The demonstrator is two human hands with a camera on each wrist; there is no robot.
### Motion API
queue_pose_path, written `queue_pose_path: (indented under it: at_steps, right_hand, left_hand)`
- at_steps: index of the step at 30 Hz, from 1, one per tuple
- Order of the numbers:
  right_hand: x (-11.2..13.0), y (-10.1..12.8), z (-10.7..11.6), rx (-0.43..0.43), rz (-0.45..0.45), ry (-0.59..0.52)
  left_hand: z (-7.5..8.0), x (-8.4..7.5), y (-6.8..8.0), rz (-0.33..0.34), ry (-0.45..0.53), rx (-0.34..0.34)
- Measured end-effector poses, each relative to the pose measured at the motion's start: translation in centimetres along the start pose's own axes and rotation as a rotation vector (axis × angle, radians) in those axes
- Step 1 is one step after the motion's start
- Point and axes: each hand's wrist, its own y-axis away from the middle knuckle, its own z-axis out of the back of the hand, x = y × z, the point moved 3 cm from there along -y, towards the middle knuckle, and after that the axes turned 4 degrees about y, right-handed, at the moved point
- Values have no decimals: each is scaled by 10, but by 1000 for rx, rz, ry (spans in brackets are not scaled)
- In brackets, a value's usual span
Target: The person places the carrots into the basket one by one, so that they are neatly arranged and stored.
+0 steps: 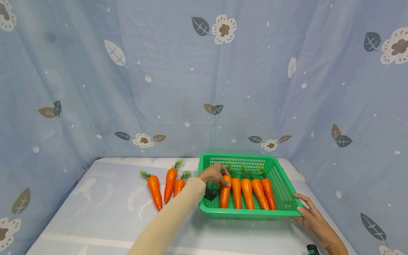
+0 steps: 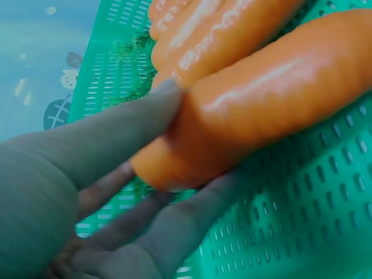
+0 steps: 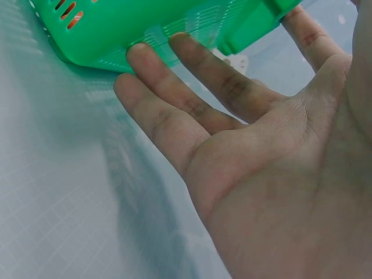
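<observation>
At lower left of centre in the head view, three loose carrots (image 1: 166, 186) lie on the table (image 1: 105, 212), apart from the green basket (image 1: 288, 193) in the lower middle of the frame. The left hand (image 1: 215, 174) reaches over the basket's left wall and pinches the thick top end of the leftmost carrot (image 1: 225, 193); in the left wrist view its fingers (image 2: 116, 136) and thumb curl round that end, at centre frame. Four more carrots (image 1: 253, 193) lie in a row just right of it, touching side by side. If the pinch slips on the glossy skin, the carrot could roll against its neighbours and knock the row askew, or catch its tip in the slotted floor. At lower right, the right hand (image 1: 313, 219) rests straight, slightly spread fingers (image 3: 192, 87) against the basket's near right corner; being only a flat touch, the basket could slide or tilt should the left hand push sideways.
</observation>
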Motion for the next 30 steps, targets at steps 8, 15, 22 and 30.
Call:
queue_pose_path:
  at_steps: [8,15,22,30]
  right_hand:
    - [-4,1,0,-20,-36,3]
    - [0,1,0,8,-2,-16]
    - [1,-1,0,-8,-8,-11]
    - [-2,1,1,3,6,-23]
  left_hand:
    - [-2,1,4,59,-88,-7]
    - [-1,-2,3,65,-32,-23]
    - [-1,-1,1,56,-90,4]
    - [7,-6,3,-17,-78,121]
